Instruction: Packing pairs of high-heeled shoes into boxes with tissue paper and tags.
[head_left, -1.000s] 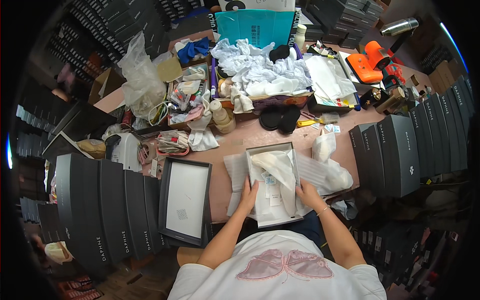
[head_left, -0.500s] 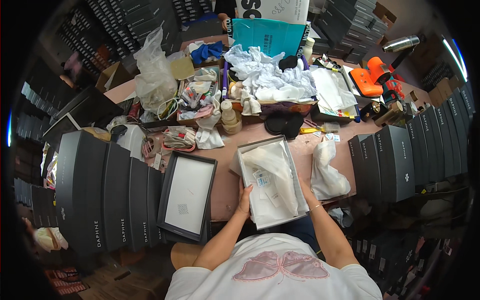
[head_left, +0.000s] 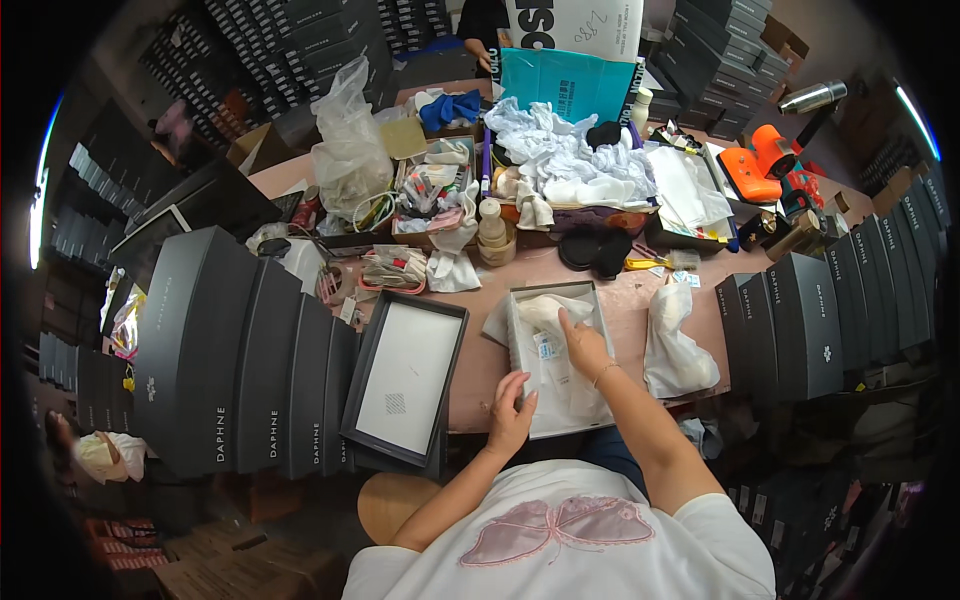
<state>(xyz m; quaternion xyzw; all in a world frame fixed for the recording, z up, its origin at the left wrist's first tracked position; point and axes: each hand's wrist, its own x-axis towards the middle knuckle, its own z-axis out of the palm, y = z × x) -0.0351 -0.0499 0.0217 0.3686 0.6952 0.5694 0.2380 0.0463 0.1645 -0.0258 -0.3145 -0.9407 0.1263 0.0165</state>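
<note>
A shoebox with pale inner walls stands open on the table before me. White paper and a small blue-and-white packet lie in it. My right hand reaches over the box's right side and closes on a white paper-wrapped bundle at its far end. One finger is stretched along the wrap; the thumb is hidden. At the near left edge of the box rests my left hand, fingers curved and apart, holding nothing. To the box's right lies another white wrapped bundle.
A dark box lid with a white inside lies left. Dark shoeboxes stand in rows at left and right. Behind are a bottle, a yellow cutter, a bin of white cloths and an orange tape dispenser.
My right hand has left the box's right side and moved onto the wrapped bundle inside. My left hand has loosened at the left edge. The whole view has shifted slightly.
</note>
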